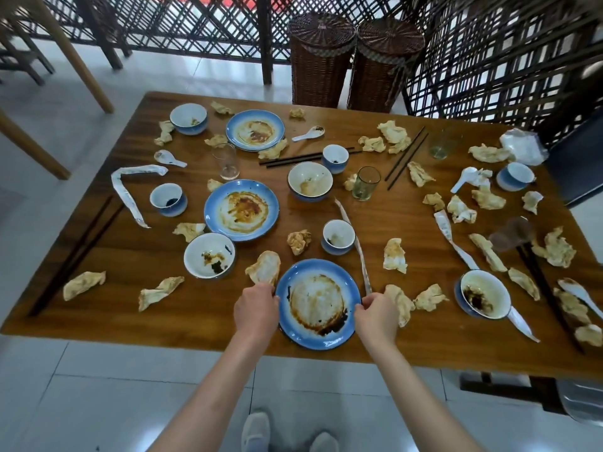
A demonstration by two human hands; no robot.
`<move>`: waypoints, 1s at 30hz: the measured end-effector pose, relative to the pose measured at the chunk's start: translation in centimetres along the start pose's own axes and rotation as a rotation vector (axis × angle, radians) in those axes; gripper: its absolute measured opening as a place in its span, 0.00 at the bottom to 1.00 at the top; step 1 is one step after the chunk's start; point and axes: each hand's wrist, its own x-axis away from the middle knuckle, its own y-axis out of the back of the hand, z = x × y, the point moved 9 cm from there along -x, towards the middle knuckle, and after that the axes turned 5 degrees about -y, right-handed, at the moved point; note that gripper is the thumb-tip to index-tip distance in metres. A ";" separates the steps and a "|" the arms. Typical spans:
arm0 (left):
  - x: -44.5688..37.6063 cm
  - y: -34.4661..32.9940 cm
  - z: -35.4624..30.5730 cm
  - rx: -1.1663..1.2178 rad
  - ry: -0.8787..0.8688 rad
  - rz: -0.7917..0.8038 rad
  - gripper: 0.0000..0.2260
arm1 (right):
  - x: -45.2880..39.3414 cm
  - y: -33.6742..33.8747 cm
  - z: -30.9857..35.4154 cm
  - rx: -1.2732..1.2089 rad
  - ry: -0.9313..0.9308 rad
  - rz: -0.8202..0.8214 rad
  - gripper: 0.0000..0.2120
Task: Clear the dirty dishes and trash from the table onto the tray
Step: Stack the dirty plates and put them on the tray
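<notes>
A sauce-stained blue plate [318, 305] lies at the near edge of the wooden table [195, 324]. My left hand [256, 309] grips its left rim and my right hand [375, 316] grips its right rim. Two more dirty blue plates [241, 210] [255, 130] lie further back. Several stained bowls [208, 255] [310, 181] [485, 294], small cups [338, 237] [168, 200], spoons [308, 133], dark chopsticks [306, 157] and crumpled greasy napkins [394, 256] are scattered all over the tabletop. No tray is in view.
Drinking glasses [225, 161] [366, 183] [443, 143] stand among the dishes. Paper chopstick sleeves [125, 187] lie on the left and right. Two wicker baskets [321, 58] and a lattice screen stand behind the table; wooden chair legs [81, 60] are at the left.
</notes>
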 end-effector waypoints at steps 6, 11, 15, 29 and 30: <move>-0.5 0.2 -1.2 -0.121 -0.066 -0.026 0.08 | 0.0 0.0 0.1 0.010 -0.027 -0.023 0.04; -0.6 -0.5 -0.6 -0.035 -0.062 -0.029 0.08 | 0.1 0.2 0.1 -0.036 -0.039 -0.032 0.07; -0.9 -1.3 0.3 0.136 -0.001 0.006 0.07 | 0.0 -0.3 -0.1 -0.103 -0.066 0.028 0.10; -1.8 3.3 0.9 0.309 0.045 -0.080 0.13 | 0.7 1.3 4.5 -0.127 0.042 0.091 0.09; -2.2 4.2 0.9 0.314 0.037 -0.094 0.13 | 0.7 1.6 5.5 -0.127 0.062 0.089 0.10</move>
